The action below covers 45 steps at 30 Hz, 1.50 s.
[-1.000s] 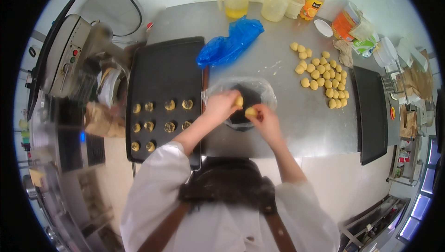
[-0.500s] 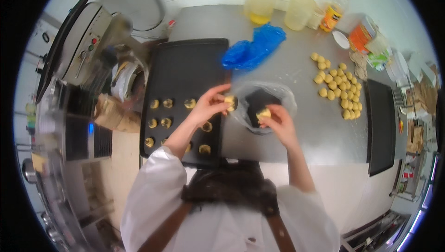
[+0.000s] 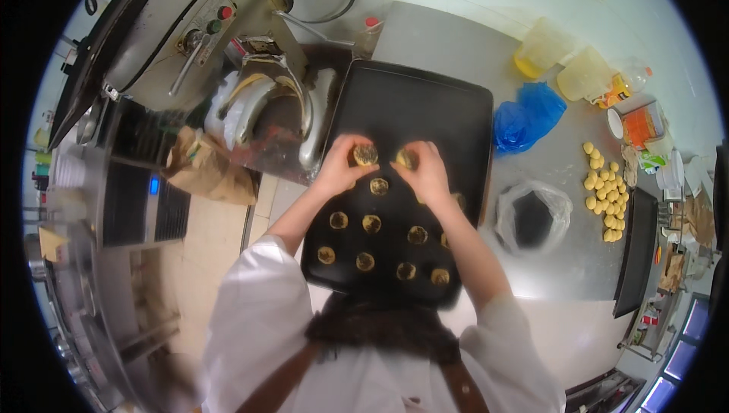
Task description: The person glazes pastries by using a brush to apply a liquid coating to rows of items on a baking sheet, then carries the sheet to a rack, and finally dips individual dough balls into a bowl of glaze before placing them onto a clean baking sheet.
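Note:
My left hand (image 3: 343, 167) pinches a seed-topped dough ball (image 3: 365, 155) between thumb and fingers. In my right hand (image 3: 427, 175) is another seed-topped dough ball (image 3: 407, 159), its dark side partly hidden by the fingers. Both hands are over the middle of a black baking tray (image 3: 421, 94), close together but not touching. Nearer to me on that tray sit several dough pieces (image 3: 371, 223) with dark specks on top, spaced in rough rows. My right forearm covers part of some of them.
Right of the tray stands an open clear plastic bag (image 3: 558, 202) with dark contents. Plain dough balls (image 3: 605, 193) cluster farther right, beside another black tray (image 3: 636, 250). A crumpled blue bag (image 3: 529, 118) and pitchers (image 3: 586, 73) lie beyond. A large machine (image 3: 205, 41) stands at left.
Both hands, each with a dough ball, have moved from the plastic bag leftward to over the baking tray. The view has turned left.

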Motion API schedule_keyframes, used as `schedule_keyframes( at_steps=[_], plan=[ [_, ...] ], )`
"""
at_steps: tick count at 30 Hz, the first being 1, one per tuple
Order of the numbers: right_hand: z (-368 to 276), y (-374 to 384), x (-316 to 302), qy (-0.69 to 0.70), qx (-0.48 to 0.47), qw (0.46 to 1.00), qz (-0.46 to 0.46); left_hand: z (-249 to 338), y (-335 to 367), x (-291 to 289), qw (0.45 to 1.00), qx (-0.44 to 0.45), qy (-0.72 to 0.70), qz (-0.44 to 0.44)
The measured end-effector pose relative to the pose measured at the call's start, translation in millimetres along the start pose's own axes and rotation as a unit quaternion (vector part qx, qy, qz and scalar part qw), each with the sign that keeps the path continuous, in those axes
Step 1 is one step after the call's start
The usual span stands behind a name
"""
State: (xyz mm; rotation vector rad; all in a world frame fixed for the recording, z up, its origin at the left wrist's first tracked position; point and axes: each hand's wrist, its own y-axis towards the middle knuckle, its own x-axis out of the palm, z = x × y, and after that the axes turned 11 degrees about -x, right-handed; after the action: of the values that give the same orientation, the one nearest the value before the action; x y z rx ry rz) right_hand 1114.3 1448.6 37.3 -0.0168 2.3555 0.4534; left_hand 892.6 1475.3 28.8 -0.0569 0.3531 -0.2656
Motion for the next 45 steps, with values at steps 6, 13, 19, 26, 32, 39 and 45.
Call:
schedule_keyframes(
  at_steps=[6, 13, 19, 26, 32, 39, 45],
  plan=[
    [14, 38, 67, -0.142, -0.043, 0.989, -0.022, -46, 49, -10, 0.96, 0.001, 0.275, 0.051],
    [15, 37, 62, -0.13, -0.112, 0.983, -0.071, -38, 51, -27, 0.943, 0.113, 0.312, -0.008],
    [24, 36, 63, -0.098, -0.101, 0.986, -0.095, -49, 51, -21, 0.935, 0.069, 0.349, -0.007],
    [1, 18, 19, -0.115, -0.111, 0.986, -0.035, -19, 37, -13, 0.904, 0.008, 0.424, 0.054],
    [11, -61, -115, -0.095, -0.075, 0.985, 0.124, 56, 17, 38, 0.935, 0.107, 0.293, 0.171],
    [156, -200, -300, -0.133, 0.102, 0.95, 0.263, 160, -34, 219, 0.989, 0.117, 0.075, 0.056],
    [299, -256, -392, -0.255, 0.16, 0.937, 0.176, 172, -80, 358, 0.999, 0.021, 0.021, 0.025]
  ],
)
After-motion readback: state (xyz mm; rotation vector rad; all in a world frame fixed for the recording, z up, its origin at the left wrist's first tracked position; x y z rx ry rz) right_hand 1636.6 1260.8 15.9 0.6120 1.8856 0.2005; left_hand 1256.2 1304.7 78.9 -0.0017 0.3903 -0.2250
